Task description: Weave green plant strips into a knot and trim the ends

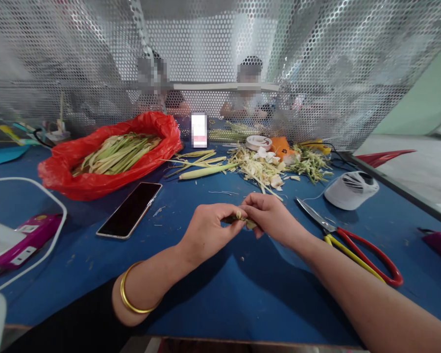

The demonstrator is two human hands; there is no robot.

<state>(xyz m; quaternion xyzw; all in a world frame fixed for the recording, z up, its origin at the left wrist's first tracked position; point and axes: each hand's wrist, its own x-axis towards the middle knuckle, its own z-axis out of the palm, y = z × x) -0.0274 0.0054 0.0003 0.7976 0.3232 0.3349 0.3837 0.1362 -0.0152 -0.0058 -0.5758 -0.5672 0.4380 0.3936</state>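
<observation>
Both hands meet over the middle of the blue table, pinching a small piece of pale green plant leaf [250, 224]. My left hand [210, 229], with a gold bangle on its wrist, grips it between thumb and fingers. From the other side my right hand [266, 213] holds the same piece, its fingers curled. Most of the piece is hidden by the fingers. Just beyond lie a long pale stalk [206, 171] and a heap of leaf scraps [259, 169]. Scissors [329, 228] with red and yellow handles rest by my right forearm.
A red plastic bag [106, 189] of leaf strips stands at the back left, a phone [130, 211] before it. A purple power strip [25, 242] and white cable are far left. A thread spool [347, 193] sits right. Behind a perforated metal screen [213, 44] are other people.
</observation>
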